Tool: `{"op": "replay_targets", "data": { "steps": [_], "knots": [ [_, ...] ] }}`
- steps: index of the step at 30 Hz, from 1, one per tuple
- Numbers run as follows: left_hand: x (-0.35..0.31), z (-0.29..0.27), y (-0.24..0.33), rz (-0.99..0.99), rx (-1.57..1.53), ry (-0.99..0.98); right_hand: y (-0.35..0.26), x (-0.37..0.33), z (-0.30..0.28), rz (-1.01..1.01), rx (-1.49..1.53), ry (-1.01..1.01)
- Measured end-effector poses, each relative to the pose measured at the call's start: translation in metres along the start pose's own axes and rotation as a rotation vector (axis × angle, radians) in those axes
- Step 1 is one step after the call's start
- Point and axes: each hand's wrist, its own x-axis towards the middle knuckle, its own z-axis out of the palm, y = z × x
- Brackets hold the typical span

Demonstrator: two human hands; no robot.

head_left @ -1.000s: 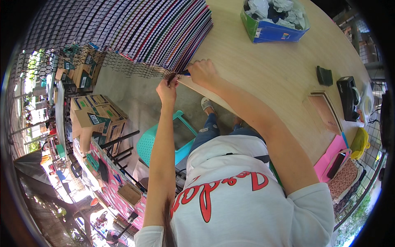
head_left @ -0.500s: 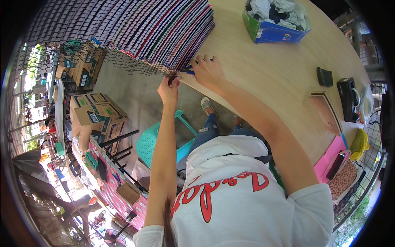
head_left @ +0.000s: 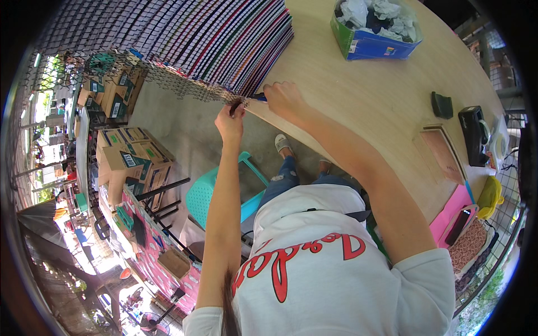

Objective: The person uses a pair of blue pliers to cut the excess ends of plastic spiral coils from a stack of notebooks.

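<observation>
A large stack of thin layers (head_left: 224, 45) with coloured edges and rows of dark wire loops, like wire-bound notebooks, stands at the table's far left. My left hand (head_left: 228, 123) is closed in a pinch at its near lower corner, with something small and dark between the fingers. My right hand (head_left: 286, 101) is wrapped around a blue-handled tool (head_left: 260, 97) that looks like pliers. The tool's front end points left at that same corner, close to my left fingertips. Its jaws are too small to make out.
On the pale wooden table (head_left: 358, 106) are a blue-green box of crumpled paper (head_left: 381, 45), a dark small block (head_left: 442, 105) and a black device (head_left: 474, 134). A turquoise stool (head_left: 210, 193) stands below, left of my legs. Cardboard boxes (head_left: 131, 157) are piled at the left.
My right fingers, spread over the blue handles before, have closed around them. My left hand stays at the same corner of the stack.
</observation>
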Motion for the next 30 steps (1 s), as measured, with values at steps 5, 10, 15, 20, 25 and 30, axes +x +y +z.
{"op": "replay_targets", "data": {
  "steps": [5,10,15,20,25,30],
  "knots": [
    [-0.002,-0.003,0.003,0.028,-0.007,0.003,-0.002,-0.01,-0.001,-0.005,-0.037,0.203],
    [-0.003,-0.004,0.005,0.03,-0.04,-0.007,-0.009,-0.001,-0.001,-0.029,-0.113,0.206],
    [-0.001,-0.005,0.006,0.01,-0.027,0.008,-0.011,0.002,-0.001,-0.024,-0.155,0.19],
    [-0.001,-0.005,0.005,0.038,0.057,0.005,-0.01,0.007,-0.001,-0.028,-0.176,0.156],
    [0.001,-0.003,0.0,0.043,0.02,0.004,-0.009,0.013,-0.005,-0.013,-0.126,-0.01],
    [0.003,-0.004,-0.001,0.001,-0.014,0.006,-0.007,0.013,-0.013,0.009,-0.039,-0.144]
  ]
}}
